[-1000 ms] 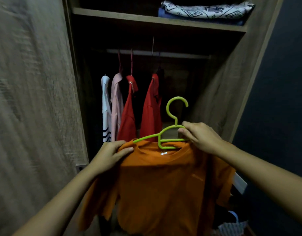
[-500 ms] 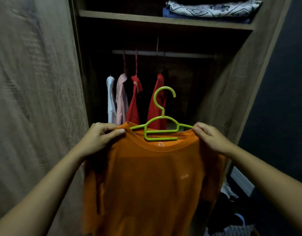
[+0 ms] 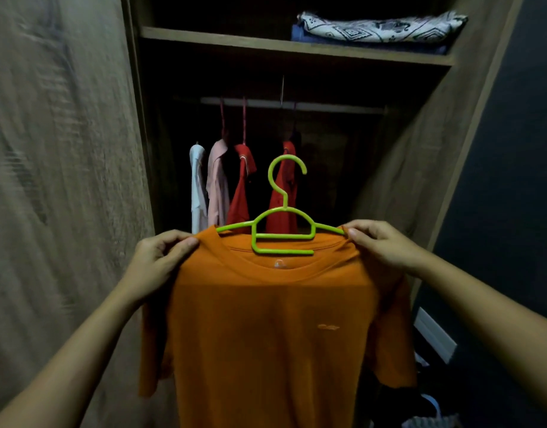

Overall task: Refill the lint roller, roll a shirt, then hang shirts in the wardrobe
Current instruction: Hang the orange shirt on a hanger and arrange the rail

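Note:
An orange T-shirt (image 3: 272, 329) hangs in front of me on a lime-green plastic hanger (image 3: 283, 230), hook upright and level. My left hand (image 3: 156, 261) pinches the shirt's left shoulder over the hanger end. My right hand (image 3: 380, 245) pinches the right shoulder and the hanger's right tip. Behind it is the open wardrobe, with a pale rail (image 3: 290, 104) across the dark hanging space. On the rail hang a white shirt (image 3: 198, 186), a pink shirt (image 3: 217, 183) and two red shirts (image 3: 243, 186), (image 3: 286, 193). The hanger's hook is well below the rail.
The wooden wardrobe door (image 3: 59, 180) stands open on the left, the side panel (image 3: 426, 168) on the right. A shelf (image 3: 294, 47) above the rail carries folded patterned cloth (image 3: 380, 27). The rail's right half holds nothing. Dark clothes lie low at the right (image 3: 426, 409).
My right hand slid from the hanger's neck out to the right shoulder. Both hands levelled the hanger and raised the orange shirt towards the wardrobe.

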